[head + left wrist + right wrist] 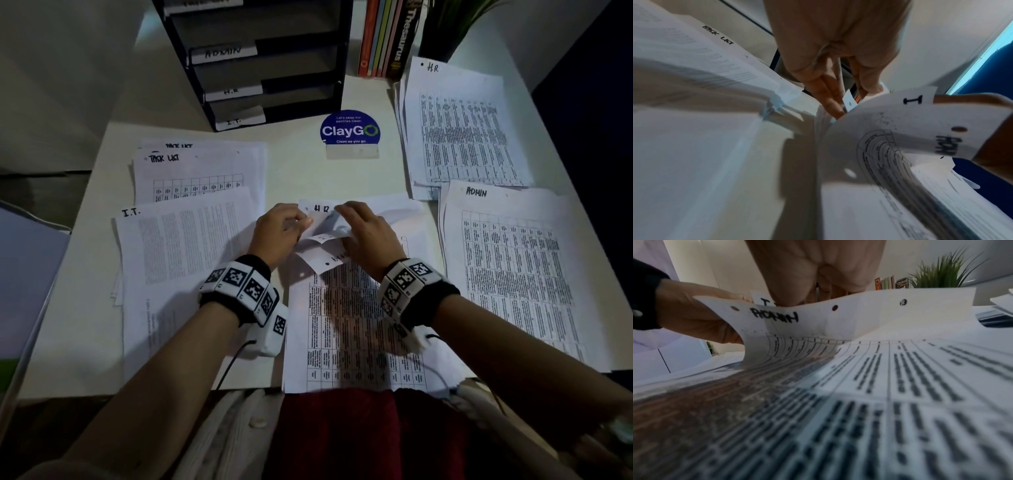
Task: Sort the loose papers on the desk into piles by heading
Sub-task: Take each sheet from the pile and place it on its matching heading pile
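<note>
At centre frame, both hands' fingers grip the curled top edges of the unsorted stack (356, 325): left hand (279, 233), right hand (368, 229).

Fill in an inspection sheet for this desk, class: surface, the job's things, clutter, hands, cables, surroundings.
Surface: pale desk, mostly under paper.
Job's things: Task List pile and I.T. pile on the left; H.R. pile and Admin pile on the right; unsorted stack in the middle, its top sheets curled up.
Clutter: ClayGo sign.
Hands: left hand and right hand leaf through the curled top edges.
Cables: black wrist lead trails off the desk edge.
Surroundings: labelled tray rack, books, plant.
</note>
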Demonstrator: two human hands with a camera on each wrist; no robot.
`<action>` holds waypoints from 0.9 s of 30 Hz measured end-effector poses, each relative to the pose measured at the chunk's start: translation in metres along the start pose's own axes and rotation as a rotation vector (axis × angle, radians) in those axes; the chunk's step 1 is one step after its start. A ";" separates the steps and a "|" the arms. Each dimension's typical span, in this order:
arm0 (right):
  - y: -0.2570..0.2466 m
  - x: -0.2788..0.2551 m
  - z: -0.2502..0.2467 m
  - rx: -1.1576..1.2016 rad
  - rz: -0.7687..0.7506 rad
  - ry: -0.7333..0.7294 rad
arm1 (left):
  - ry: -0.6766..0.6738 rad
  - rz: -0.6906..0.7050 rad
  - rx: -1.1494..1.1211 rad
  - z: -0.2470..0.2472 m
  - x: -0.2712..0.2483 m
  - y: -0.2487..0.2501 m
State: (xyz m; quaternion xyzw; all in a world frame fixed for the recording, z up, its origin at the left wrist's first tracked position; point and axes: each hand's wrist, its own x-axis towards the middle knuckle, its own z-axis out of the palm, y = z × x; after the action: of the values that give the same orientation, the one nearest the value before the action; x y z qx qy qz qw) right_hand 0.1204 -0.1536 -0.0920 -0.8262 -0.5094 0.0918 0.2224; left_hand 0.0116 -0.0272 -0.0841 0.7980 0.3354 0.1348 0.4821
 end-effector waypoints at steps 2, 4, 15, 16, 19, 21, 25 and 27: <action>-0.001 0.000 0.001 -0.025 -0.017 0.029 | -0.013 -0.005 0.002 0.002 0.001 -0.002; 0.000 0.000 0.002 -0.032 -0.024 0.025 | -0.012 -0.030 -0.022 0.003 0.002 -0.003; -0.007 0.000 -0.007 0.179 0.063 -0.088 | 0.159 -0.026 0.028 0.007 -0.001 -0.012; -0.006 0.003 -0.007 0.202 0.101 -0.048 | 0.141 -0.028 0.012 0.007 -0.002 -0.011; -0.004 0.014 -0.007 0.183 0.192 -0.008 | 0.078 -0.063 -0.031 0.006 -0.005 -0.009; -0.003 0.019 -0.009 0.232 0.251 -0.013 | 0.054 -0.086 -0.046 0.006 -0.006 -0.008; -0.007 0.025 -0.009 0.313 0.345 -0.069 | 0.011 -0.093 -0.140 0.006 -0.008 -0.003; -0.009 0.026 -0.004 0.284 0.371 -0.147 | -0.005 -0.084 -0.128 0.008 -0.009 -0.003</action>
State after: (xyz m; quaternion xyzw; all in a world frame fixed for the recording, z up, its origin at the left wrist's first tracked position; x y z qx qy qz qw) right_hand 0.1263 -0.1284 -0.0825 -0.8573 -0.3456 0.2618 0.2777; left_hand 0.0082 -0.0373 -0.0893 0.7511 0.3582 0.1335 0.5383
